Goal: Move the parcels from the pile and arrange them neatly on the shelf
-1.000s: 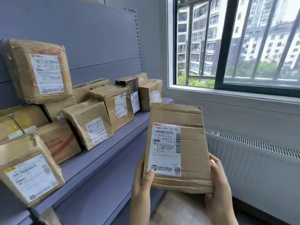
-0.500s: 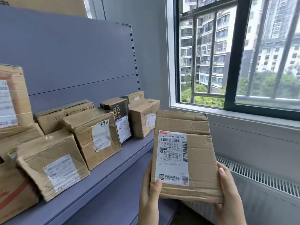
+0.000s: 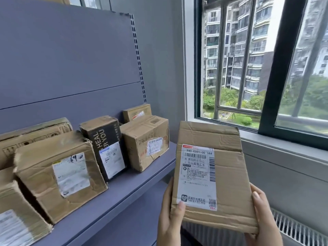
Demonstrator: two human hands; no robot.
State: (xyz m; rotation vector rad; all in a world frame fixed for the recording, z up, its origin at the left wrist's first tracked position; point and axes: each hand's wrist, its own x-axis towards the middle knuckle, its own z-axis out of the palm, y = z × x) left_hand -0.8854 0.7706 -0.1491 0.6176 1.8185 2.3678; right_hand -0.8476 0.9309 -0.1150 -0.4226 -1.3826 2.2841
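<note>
The left hand point(image 3: 170, 218) grips the lower left edge of a brown cardboard parcel point(image 3: 229, 183), its thumb pressed on the bottom corner of the white shipping label point(image 3: 197, 176). The right hand point(image 3: 266, 224) clamps the lower right edge, with its thumb lying along the front face. Between the 2 hands the parcel is held upright in the air, label toward the camera, just off the right end of the grey shelf point(image 3: 124, 196) and not touching it. The label's top line reads "940 E591-00 344" above barcodes and Chinese print too small to read.

The shelf carries a row of parcels. Nearest the held one stands a taped brown box point(image 3: 142, 137) with a small label, and a smaller box point(image 3: 135, 111) sits behind it against the back panel. To its left stands a black box point(image 3: 99, 134) printed "HEAL" and "YOU" in white. Next comes a dented brown box point(image 3: 35, 174) with "69" handwritten on its label, a long flat carton point(image 3: 35, 134) behind it, and another labelled parcel point(image 3: 16, 206) at the left edge.

A barred window point(image 3: 276, 68) and a radiator point(image 3: 301, 229) lie to the right.
</note>
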